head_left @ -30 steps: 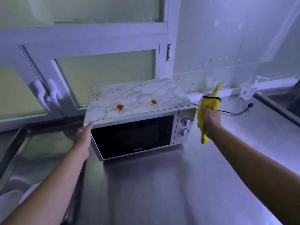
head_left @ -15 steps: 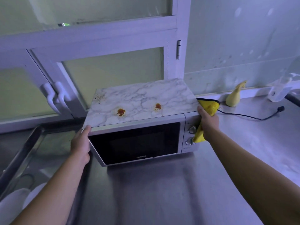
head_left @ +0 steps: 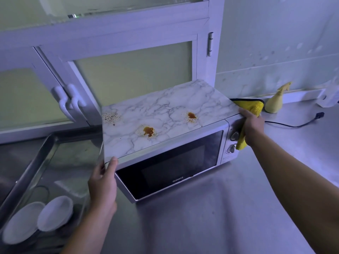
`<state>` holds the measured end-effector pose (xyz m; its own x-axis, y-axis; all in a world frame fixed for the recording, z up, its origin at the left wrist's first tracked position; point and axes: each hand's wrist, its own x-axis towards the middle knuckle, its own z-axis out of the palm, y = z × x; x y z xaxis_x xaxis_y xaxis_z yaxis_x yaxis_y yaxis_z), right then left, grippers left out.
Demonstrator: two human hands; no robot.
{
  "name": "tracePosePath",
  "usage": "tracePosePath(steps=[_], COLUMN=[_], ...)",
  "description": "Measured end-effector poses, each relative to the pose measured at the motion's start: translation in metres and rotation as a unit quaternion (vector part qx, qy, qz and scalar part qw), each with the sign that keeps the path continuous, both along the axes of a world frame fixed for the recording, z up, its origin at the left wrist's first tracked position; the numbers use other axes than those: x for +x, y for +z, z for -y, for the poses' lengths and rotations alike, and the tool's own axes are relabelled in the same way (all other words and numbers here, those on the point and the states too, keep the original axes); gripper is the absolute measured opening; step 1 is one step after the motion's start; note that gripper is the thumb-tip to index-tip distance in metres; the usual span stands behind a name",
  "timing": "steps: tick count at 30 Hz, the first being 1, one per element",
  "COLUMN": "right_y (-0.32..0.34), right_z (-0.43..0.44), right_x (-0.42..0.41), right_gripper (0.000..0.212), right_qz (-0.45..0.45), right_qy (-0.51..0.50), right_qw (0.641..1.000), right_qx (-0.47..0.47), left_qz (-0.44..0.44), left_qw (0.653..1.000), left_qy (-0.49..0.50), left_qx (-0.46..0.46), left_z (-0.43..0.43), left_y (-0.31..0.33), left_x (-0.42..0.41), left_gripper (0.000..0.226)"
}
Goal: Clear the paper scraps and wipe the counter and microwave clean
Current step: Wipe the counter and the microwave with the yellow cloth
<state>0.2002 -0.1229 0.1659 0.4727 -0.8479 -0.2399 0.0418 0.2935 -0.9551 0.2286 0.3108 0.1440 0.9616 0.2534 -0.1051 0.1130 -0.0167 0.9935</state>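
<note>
A white microwave (head_left: 168, 167) with a marble-patterned top stands on the steel counter (head_left: 211, 217). Its top carries two orange-brown stains (head_left: 148, 131) and a speckled patch at the back left. My left hand (head_left: 102, 182) holds the microwave's front left corner, thumb on the top edge. My right hand (head_left: 250, 128) grips a yellow cloth (head_left: 254, 108) against the microwave's right side, beside the control knobs. No paper scraps show.
A sink (head_left: 45, 171) on the left holds two white dishes (head_left: 55, 212). A yellowish spray bottle (head_left: 275, 102) stands at the back right by the wall, with a black power cord (head_left: 297, 123) lying on the counter. Window frames rise behind the microwave.
My right hand brought the cloth from mid-air to the microwave's right side. My left hand slid down to the front left corner. The microwave now sits turned, its right end farther back.
</note>
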Motion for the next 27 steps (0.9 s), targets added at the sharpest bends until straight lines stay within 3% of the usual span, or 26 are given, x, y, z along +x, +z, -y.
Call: tracePosePath(steps=[4,7,10,14,16,20,27], right_y=[-0.004,-0.005,-0.004,0.001,0.001,-0.006,-0.013], right_z=[-0.003,-0.012,-0.031,-0.063,-0.084,-0.134,-0.199], right_x=[0.000,-0.010,-0.025,-0.050,-0.065,-0.102,-0.147], right_gripper=[0.039,0.028,0.023,0.020,0.022,0.021,0.021], right_qz=[-0.012,-0.008,0.004,0.014,0.000,0.007,0.043], right_qy=[-0.017,-0.039,-0.074,-0.123,-0.144,-0.210,-0.272], right_qw=[1.000,0.999,0.997,0.992,0.989,0.977,0.961], right_qx=[0.012,0.018,0.018,0.013,0.022,0.031,0.027], left_qz=[0.009,0.014,0.019,0.013,0.003,-0.024,-0.030], left_qw=[1.000,1.000,0.999,0.996,0.995,0.992,0.983], left_qy=[-0.010,-0.016,-0.034,-0.078,-0.097,-0.109,-0.169], left_qx=[-0.013,-0.017,-0.022,-0.035,-0.032,-0.055,-0.069], left_z=[-0.005,-0.011,-0.022,-0.037,-0.045,-0.057,-0.068], left_y=[-0.003,-0.006,-0.007,-0.005,-0.002,0.001,0.004], left_x=[0.005,0.013,0.023,0.044,0.056,0.082,0.108], left_gripper=[0.024,0.022,0.041,0.049,0.044,0.013,0.010])
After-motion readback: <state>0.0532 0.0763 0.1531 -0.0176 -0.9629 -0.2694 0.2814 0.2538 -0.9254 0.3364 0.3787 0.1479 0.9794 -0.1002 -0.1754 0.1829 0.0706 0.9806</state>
